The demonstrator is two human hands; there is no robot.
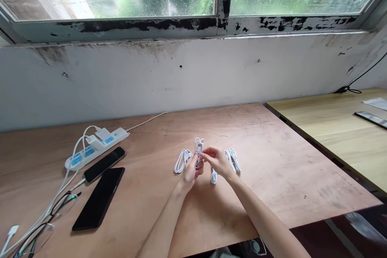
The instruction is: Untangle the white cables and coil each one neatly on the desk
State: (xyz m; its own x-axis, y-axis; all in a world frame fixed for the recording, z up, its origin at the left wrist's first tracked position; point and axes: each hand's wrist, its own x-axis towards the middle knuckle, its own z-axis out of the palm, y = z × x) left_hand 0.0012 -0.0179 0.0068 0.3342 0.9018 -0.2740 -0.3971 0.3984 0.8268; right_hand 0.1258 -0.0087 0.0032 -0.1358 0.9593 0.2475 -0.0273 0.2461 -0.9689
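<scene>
A white charging cable (198,145), folded into a bundle, stands up from my left hand (190,171), whose fingers are wrapped round it. A pale plug end shows near the middle of the bundle. My right hand (217,160) pinches at the bundle's side, and its fingertips hide what exactly lies between them. Left of my hands a coiled white cable (180,162) rests on the table. Another coiled cable (232,159) lies to the right, partly behind my right hand. Below that hand the end of a white cable (214,177) shows. A thin wire (222,136) lies beyond.
At left is a white power strip (96,148) with chargers and cords, beside a phone (105,164), a larger black phone or tablet (99,198) and eyeglasses (62,202). The brown table (272,177) meets a wall (145,76) behind; a lighter table (338,125) stands right.
</scene>
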